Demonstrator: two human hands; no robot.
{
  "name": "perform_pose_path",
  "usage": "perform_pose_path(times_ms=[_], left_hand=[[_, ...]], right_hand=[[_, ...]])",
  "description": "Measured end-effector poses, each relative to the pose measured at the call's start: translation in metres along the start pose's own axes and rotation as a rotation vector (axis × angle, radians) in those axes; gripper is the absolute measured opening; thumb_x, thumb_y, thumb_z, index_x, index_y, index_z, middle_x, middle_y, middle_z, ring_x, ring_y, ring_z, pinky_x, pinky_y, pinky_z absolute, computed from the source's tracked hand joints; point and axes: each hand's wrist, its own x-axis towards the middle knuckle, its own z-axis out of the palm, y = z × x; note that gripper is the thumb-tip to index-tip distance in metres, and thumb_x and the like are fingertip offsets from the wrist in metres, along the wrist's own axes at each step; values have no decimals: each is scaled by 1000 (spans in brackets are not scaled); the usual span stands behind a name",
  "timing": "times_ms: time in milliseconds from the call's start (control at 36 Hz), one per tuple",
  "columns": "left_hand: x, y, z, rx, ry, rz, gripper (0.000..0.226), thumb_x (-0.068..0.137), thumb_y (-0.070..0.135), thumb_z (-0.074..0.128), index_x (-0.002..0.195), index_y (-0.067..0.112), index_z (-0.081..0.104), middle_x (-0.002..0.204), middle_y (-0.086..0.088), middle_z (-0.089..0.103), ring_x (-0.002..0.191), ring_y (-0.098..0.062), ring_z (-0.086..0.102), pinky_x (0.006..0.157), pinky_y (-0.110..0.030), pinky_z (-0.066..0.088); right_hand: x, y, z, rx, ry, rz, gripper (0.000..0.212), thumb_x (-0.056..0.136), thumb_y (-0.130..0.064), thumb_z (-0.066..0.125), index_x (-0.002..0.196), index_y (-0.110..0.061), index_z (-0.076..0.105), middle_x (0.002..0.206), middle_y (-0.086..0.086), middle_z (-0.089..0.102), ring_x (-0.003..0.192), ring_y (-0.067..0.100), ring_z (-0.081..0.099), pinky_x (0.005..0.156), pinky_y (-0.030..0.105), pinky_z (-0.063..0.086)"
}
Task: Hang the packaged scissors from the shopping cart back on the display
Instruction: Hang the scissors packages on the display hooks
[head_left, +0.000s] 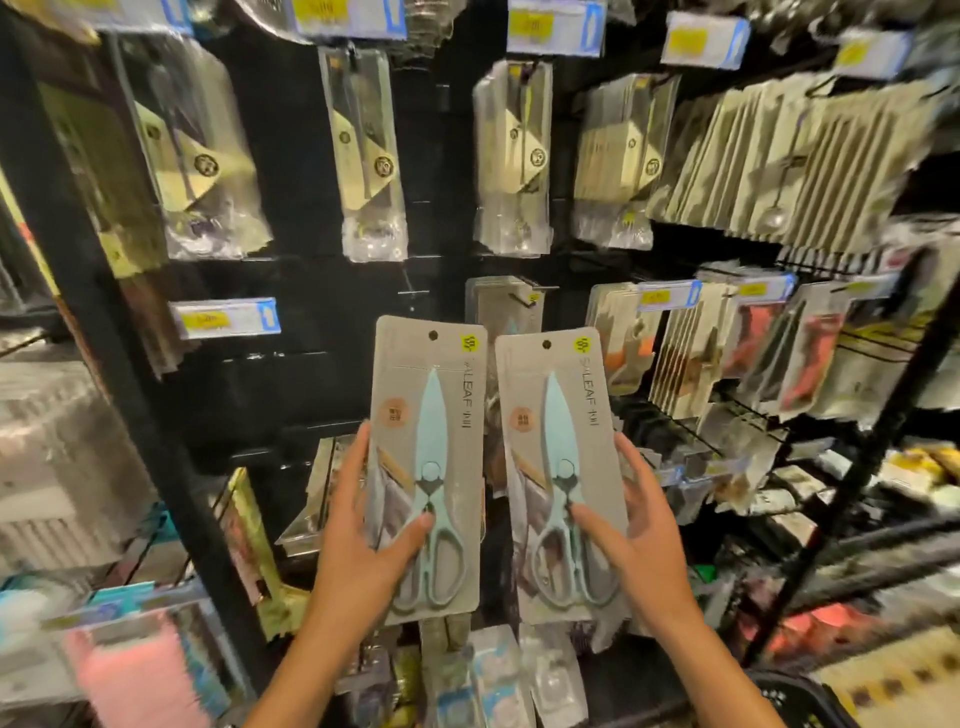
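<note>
Neither hung yet: L hand grips left scissors pack, R hand grips right scissors pack, both just below display hook.

Two grey packaged scissors cards carry pale teal scissors. Price labels, centre left, are yellow with blue edges. Display panel is black.

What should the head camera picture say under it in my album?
Left hand and right hand each hold packaged scissors before the display.
</note>
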Motion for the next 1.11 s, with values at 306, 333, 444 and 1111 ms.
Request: perform_pose_path(times_ms=[306, 333, 444, 1111], left_hand=[[54, -12, 20, -30, 0, -14, 99, 83, 16, 79, 150, 58, 19, 150, 36, 36, 136, 11, 40, 106, -20, 39], [58, -12, 23, -20, 6, -13, 99, 82, 17, 79, 149, 60, 19, 148, 38, 37, 135, 12, 41, 106, -22, 40], [66, -11, 39, 4, 46, -37, 100, 82, 13, 79, 149, 59, 22, 143, 45, 37, 134, 15, 39, 109, -26, 38], [90, 1, 79, 69, 167, -73, 100, 81, 17, 80, 149, 60, 21, 152, 39, 28, 135, 19, 30, 115, -34, 32]], right_hand=[[60, 26, -2, -21, -10, -18, 80, 86, -8, 76, 150, -36, 38, 135, -33, 55, 123, 0, 59, 94, 25, 57], [66, 28, -3, -19, -19, -31, 80, 86, -8, 76, 151, -36, 37, 136, -34, 53, 124, -1, 58, 93, 21, 56], [90, 37, -6, 19, -56, -35, 78, 87, -2, 74, 150, -31, 37, 131, -44, 51, 122, -9, 56, 87, 11, 52], [155, 74, -12, 61, -221, 25, 79, 89, -6, 73, 149, -42, 34, 131, -41, 54, 120, -6, 59, 90, 16, 54]])
